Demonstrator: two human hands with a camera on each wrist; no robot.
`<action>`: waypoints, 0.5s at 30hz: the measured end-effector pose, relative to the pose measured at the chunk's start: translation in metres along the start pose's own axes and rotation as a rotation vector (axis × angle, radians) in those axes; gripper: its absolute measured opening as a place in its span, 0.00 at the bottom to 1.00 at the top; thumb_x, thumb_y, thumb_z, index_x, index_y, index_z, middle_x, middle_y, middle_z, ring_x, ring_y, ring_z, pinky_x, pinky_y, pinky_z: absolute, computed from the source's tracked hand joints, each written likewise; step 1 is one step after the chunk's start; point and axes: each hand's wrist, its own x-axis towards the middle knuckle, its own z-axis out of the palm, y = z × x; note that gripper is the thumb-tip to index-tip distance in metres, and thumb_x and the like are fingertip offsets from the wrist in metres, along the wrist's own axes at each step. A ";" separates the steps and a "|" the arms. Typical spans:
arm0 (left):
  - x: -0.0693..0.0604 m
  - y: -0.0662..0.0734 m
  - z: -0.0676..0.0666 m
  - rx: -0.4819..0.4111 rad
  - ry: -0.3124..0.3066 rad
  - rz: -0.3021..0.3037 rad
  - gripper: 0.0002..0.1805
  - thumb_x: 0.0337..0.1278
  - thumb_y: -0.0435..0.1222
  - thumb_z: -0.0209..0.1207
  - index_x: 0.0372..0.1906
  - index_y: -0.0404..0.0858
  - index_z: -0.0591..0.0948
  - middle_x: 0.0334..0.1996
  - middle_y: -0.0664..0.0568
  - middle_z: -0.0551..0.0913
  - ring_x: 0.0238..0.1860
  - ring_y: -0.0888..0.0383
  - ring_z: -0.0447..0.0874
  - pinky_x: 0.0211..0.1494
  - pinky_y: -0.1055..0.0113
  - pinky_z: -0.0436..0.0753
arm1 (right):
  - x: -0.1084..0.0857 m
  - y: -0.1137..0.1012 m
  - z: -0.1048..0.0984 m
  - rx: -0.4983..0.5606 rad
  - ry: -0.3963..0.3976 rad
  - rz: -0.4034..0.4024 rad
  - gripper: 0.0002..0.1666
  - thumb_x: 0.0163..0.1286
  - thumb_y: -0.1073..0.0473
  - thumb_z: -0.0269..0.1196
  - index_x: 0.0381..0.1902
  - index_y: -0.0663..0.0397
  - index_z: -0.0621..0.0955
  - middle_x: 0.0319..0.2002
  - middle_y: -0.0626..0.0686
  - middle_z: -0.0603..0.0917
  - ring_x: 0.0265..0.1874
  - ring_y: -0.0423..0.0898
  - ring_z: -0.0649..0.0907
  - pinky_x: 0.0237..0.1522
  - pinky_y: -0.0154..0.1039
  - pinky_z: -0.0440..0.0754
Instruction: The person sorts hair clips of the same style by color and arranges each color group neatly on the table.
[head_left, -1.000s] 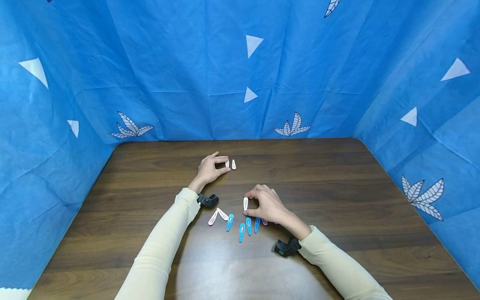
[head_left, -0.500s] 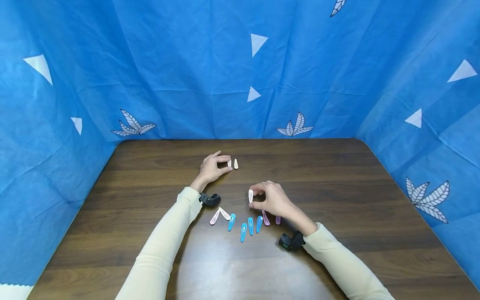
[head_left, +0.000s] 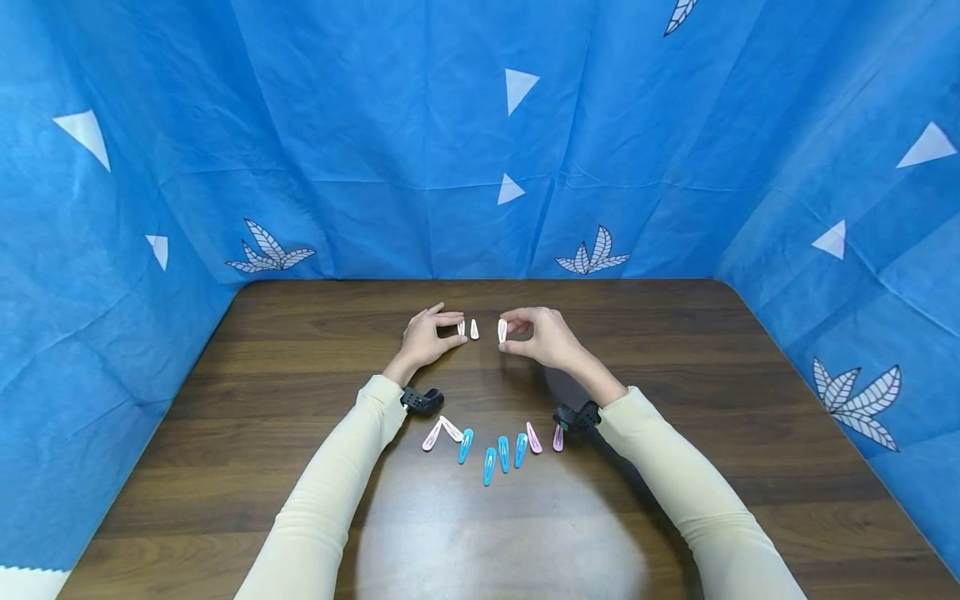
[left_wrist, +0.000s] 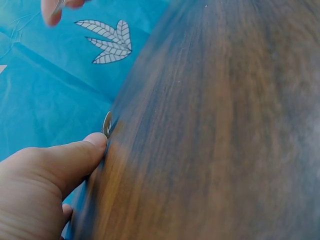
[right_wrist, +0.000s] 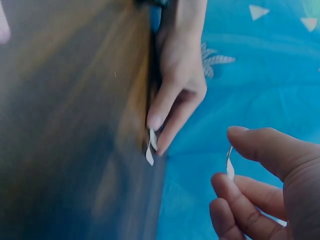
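Thumb and fingers of my left hand (head_left: 423, 340) pinch a white snap hair clip (head_left: 461, 327) at the far part of the table. Just right of it a second white clip (head_left: 474, 330) lies on the wood. My right hand (head_left: 551, 340) holds another white hair clip (head_left: 502, 331) between thumb and fingertips, a short way right of that one. In the right wrist view this held clip (right_wrist: 230, 167) is raised, apart from the two clips by the left hand. The left wrist view shows the left thumb (left_wrist: 75, 157) against a clip's edge (left_wrist: 107, 123).
Nearer the person lie several blue hair clips (head_left: 490, 466), two purple clips (head_left: 533, 437) and a pale pink pair (head_left: 432, 435), one of them whiter. Blue patterned cloth (head_left: 420, 150) hangs behind and beside the brown wooden table (head_left: 300, 358).
My right hand has carried its white clip away from the nearer clips to beside the far white ones, uncovering the purple clips. The left hand stays in place.
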 end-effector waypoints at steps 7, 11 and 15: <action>0.001 -0.001 0.000 0.000 0.006 -0.003 0.25 0.53 0.45 0.68 0.58 0.44 0.83 0.59 0.55 0.81 0.74 0.50 0.62 0.76 0.51 0.56 | 0.032 0.010 0.002 -0.027 -0.022 0.013 0.29 0.57 0.59 0.73 0.56 0.65 0.81 0.40 0.58 0.87 0.41 0.52 0.84 0.47 0.47 0.81; 0.000 0.000 0.000 -0.007 0.000 -0.011 0.25 0.53 0.45 0.68 0.58 0.44 0.82 0.60 0.54 0.81 0.74 0.50 0.62 0.76 0.50 0.56 | 0.045 0.017 0.008 -0.026 -0.051 0.035 0.29 0.58 0.60 0.72 0.56 0.65 0.80 0.41 0.59 0.87 0.41 0.53 0.85 0.47 0.46 0.82; 0.000 0.001 -0.001 -0.009 -0.005 -0.012 0.26 0.53 0.45 0.68 0.58 0.44 0.82 0.60 0.54 0.81 0.74 0.50 0.61 0.76 0.49 0.56 | 0.054 0.023 0.015 -0.020 -0.080 0.064 0.28 0.59 0.60 0.72 0.57 0.64 0.80 0.42 0.59 0.87 0.42 0.53 0.85 0.48 0.46 0.82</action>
